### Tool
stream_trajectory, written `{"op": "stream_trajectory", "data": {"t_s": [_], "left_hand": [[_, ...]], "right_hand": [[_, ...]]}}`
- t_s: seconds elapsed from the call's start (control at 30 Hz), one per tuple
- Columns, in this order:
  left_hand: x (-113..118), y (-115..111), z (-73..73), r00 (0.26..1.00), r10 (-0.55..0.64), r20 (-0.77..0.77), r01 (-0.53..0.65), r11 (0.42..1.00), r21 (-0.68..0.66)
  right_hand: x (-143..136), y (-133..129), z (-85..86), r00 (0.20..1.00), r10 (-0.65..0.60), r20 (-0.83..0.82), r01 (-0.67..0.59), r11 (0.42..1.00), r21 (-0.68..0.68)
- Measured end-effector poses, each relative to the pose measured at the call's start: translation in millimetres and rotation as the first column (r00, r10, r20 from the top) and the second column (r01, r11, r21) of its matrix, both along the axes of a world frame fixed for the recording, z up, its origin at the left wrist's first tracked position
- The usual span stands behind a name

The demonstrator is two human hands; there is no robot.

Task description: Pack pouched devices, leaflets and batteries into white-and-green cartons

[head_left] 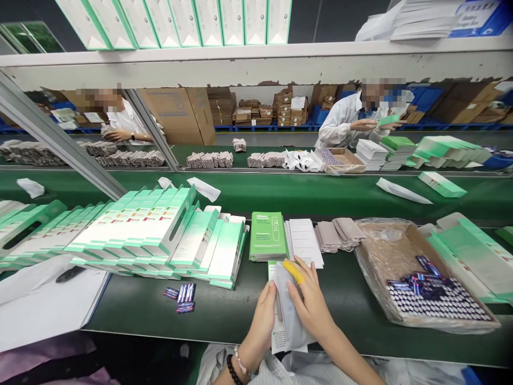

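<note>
Near the front edge of the bench, my left hand (262, 316) grips printed papers (279, 340) and a greyish strip along their left side. My right hand (312, 302), with a yellow cover on one finger, closes over a whitish translucent bag (295, 321) lying against those papers. What is inside the bag I cannot make out. Just beyond my hands stand a stack of green booklets (267, 235) and a pile of white leaflets (305, 243). Folded grey-beige cloth pouches (340, 233) lie to their right.
Open green-and-white boxes (140, 219) are stacked at left, with several loose batteries (185, 294) before them. A plastic-lined carton (372, 267) of batteries sits at right. Across the green conveyor (256, 187) two people work. A metal post (60, 112) slants at left beneath an overhead shelf (192, 67).
</note>
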State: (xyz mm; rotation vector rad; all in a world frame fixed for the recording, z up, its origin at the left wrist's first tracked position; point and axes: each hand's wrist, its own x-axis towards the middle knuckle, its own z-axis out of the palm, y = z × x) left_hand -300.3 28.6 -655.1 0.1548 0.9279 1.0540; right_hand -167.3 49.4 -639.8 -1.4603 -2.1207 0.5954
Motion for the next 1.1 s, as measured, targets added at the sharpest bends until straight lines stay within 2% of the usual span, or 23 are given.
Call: {"op": "stream_trajectory", "data": {"t_s": [0.2, 0.27, 0.33, 0.43, 0.5, 0.57, 0.63, 0.73, 0.83, 0.87, 0.9, 0.93, 0.97, 1.0, 1.03, 1.1], "left_hand": [[1, -1, -3.7, 0.997, 0.007, -0.075, -0.007, 1.000, -0.010], [0, -4, -3.9, 0.995, -0.016, -0.096, 0.017, 1.000, 0.009], [-1, -6, -1.6, 0.994, -0.063, -0.086, 0.071, 0.993, 0.095], [-3, -7, 4.8, 0.978, -0.186, -0.099, 0.208, 0.920, 0.331], [-3, -7, 7.8, 0.951, -0.201, -0.234, 0.285, 0.860, 0.422], [-1, -8, 7.3, 0.887, -0.153, -0.436, 0.356, 0.827, 0.434], [1, -10, 4.2, 0.766, -0.104, -0.634, 0.453, 0.788, 0.418], [-3, -12, 3.4, 0.597, -0.061, -0.800, 0.601, 0.695, 0.395], [-27, -6, 16.5, 0.455, -0.016, -0.890, 0.734, 0.574, 0.364], [-39, -1, 23.0, 0.396, 0.025, -0.918, 0.764, 0.546, 0.344], [-53, 6, 29.4, 0.328, 0.086, -0.941, 0.776, 0.544, 0.320], [-67, 14, 35.0, 0.253, 0.162, -0.954, 0.763, 0.573, 0.300], [-79, 24, 39.0, 0.155, 0.243, -0.958, 0.726, 0.630, 0.277], [-90, 35, 41.0, 0.027, 0.301, -0.953, 0.685, 0.689, 0.237], [-99, 46, 40.9, -0.116, 0.311, -0.943, 0.664, 0.730, 0.159], [-107, 66, 35.3, -0.411, 0.241, -0.880, 0.605, 0.793, -0.066]], "right_hand": [[-2, -9, -4.7, 0.995, -0.086, -0.055, 0.085, 0.996, -0.010], [-2, -10, -7.6, 0.969, -0.197, -0.149, 0.182, 0.978, -0.106], [0, -10, -10.0, 0.892, -0.347, -0.290, 0.268, 0.922, -0.281], [0, -12, -10.1, 0.756, -0.470, -0.455, 0.194, 0.825, -0.531], [-3, -18, -8.5, 0.706, -0.501, -0.500, 0.146, 0.794, -0.590], [-8, -25, -7.4, 0.672, -0.522, -0.525, 0.135, 0.783, -0.607], [-14, -30, -7.5, 0.646, -0.533, -0.547, 0.100, 0.769, -0.632], [-19, -28, -6.2, 0.606, -0.573, -0.552, 0.098, 0.742, -0.663], [-15, -14, 3.5, 0.507, -0.607, -0.612, 0.100, 0.747, -0.658], [-13, -8, 8.7, 0.460, -0.615, -0.641, 0.089, 0.750, -0.655], [-11, -2, 14.4, 0.409, -0.626, -0.664, 0.078, 0.749, -0.658], [-9, 3, 20.1, 0.361, -0.644, -0.675, 0.066, 0.739, -0.670], [-8, 7, 25.6, 0.322, -0.667, -0.672, 0.053, 0.722, -0.690], [-8, 10, 30.3, 0.292, -0.690, -0.662, 0.034, 0.699, -0.714], [-9, 11, 34.0, 0.274, -0.710, -0.648, 0.008, 0.676, -0.737], [-14, 10, 38.1, 0.259, -0.726, -0.637, -0.041, 0.651, -0.758]]}}
